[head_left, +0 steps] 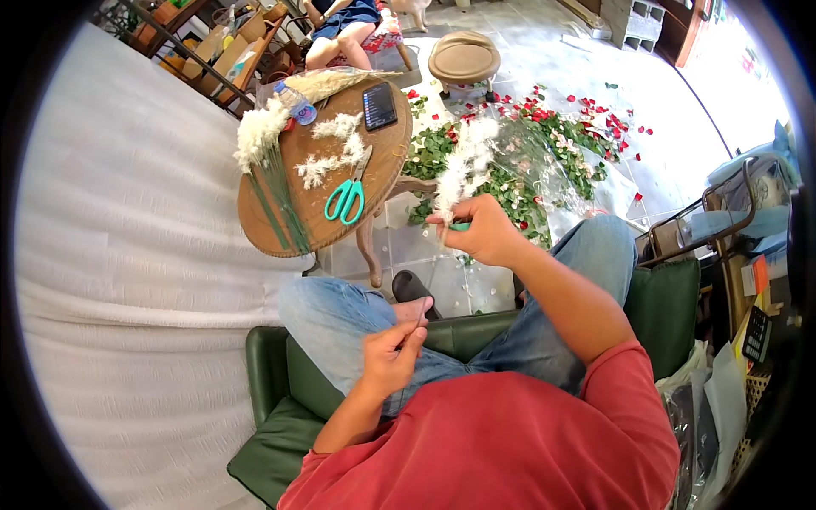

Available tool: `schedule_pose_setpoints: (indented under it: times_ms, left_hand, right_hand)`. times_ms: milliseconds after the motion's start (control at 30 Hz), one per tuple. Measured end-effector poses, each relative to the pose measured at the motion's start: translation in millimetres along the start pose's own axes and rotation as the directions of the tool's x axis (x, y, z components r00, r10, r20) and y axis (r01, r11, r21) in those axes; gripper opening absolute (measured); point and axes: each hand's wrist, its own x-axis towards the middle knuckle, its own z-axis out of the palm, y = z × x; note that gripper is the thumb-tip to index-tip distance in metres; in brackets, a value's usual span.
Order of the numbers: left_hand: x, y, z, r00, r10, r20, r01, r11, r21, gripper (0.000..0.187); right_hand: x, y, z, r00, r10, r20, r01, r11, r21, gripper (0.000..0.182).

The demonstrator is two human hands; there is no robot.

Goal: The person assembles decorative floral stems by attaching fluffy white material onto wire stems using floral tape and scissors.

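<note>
My right hand is raised beyond my knees, its fingers closed on the lower end of a fluffy white flower strand; a bit of green shows at the fingers. Low over my lap, my left hand pinches a thin stem that points upward. On the round wooden table lie scissors with teal handles, white fluffy pieces and a bundle of white flowers with long green stems.
The table also holds a phone and a plastic bottle. Leaves and red petals cover floor beyond my right hand. A stool and a seated person are farther back. White curtain hangs at left.
</note>
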Motion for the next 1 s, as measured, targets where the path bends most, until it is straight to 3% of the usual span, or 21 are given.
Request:
schedule_pose_setpoints:
  times_ms: [67,133,200,267,333,467,533,600,667,767,900,1000]
  left_hand:
    - [-0.4,2.8,3.6,0.999,0.034,0.037,-0.032,0.998,-0.057,0.016]
    - [4.9,5.0,5.6,0.999,0.038,-0.005,-0.038,0.995,-0.090,0.017]
    - [9.8,6.3,5.0,0.999,0.036,-0.038,-0.041,0.992,-0.121,0.017]
    - [12.4,5.8,3.8,0.996,0.072,-0.051,-0.075,0.995,-0.068,0.020]
    - [12.0,5.2,5.4,0.996,0.074,-0.054,-0.077,0.996,-0.055,0.020]
    - [6.0,-0.6,9.7,0.999,0.030,-0.031,-0.032,0.998,-0.054,0.017]
    - [-2.4,-12.3,6.2,1.000,0.012,-0.004,-0.012,1.000,-0.028,0.017]
    - [-10.1,-12.9,1.9,1.000,-0.002,0.026,0.003,1.000,-0.007,0.018]
    - [-20.0,-3.0,-4.8,0.991,0.011,0.135,-0.020,0.997,0.071,0.019]
    - [-29.8,-10.4,-8.4,0.986,0.071,0.153,-0.085,0.993,0.087,0.019]
    - [-30.0,-7.3,-11.5,0.975,0.139,0.175,-0.164,0.976,0.142,0.018]
    - [-30.9,-9.6,-8.8,0.987,0.142,0.071,-0.146,0.988,0.050,0.016]
  right_hand:
    - [2.2,9.8,8.9,0.973,-0.139,-0.185,0.145,0.989,0.021,0.025]
    - [3.9,10.8,8.4,0.980,-0.140,-0.139,0.146,0.989,0.037,0.024]
    - [3.7,12.6,10.2,0.999,0.026,-0.028,-0.012,0.909,0.416,0.023]
    - [3.2,11.5,8.0,0.999,0.032,0.003,-0.030,0.887,0.461,0.020]
    - [6.9,16.6,7.5,0.998,-0.069,0.007,0.055,0.837,0.544,0.018]
    - [3.1,10.0,7.2,0.999,-0.035,0.009,0.028,0.907,0.420,0.018]
    - [2.6,9.0,3.7,0.992,-0.059,-0.110,0.105,0.872,0.478,0.019]
    - [3.7,7.0,-9.5,0.960,-0.069,-0.273,0.179,0.897,0.404,0.020]
    - [5.7,3.0,-26.2,0.920,-0.049,-0.389,0.238,0.859,0.453,0.020]
    - [7.9,8.6,-45.3,0.897,-0.040,-0.440,0.289,0.807,0.516,0.019]
    - [4.4,3.9,-43.7,0.923,-0.001,-0.385,0.266,0.725,0.635,0.020]
    - [9.5,8.2,-38.1,0.910,-0.019,-0.413,0.295,0.729,0.618,0.022]
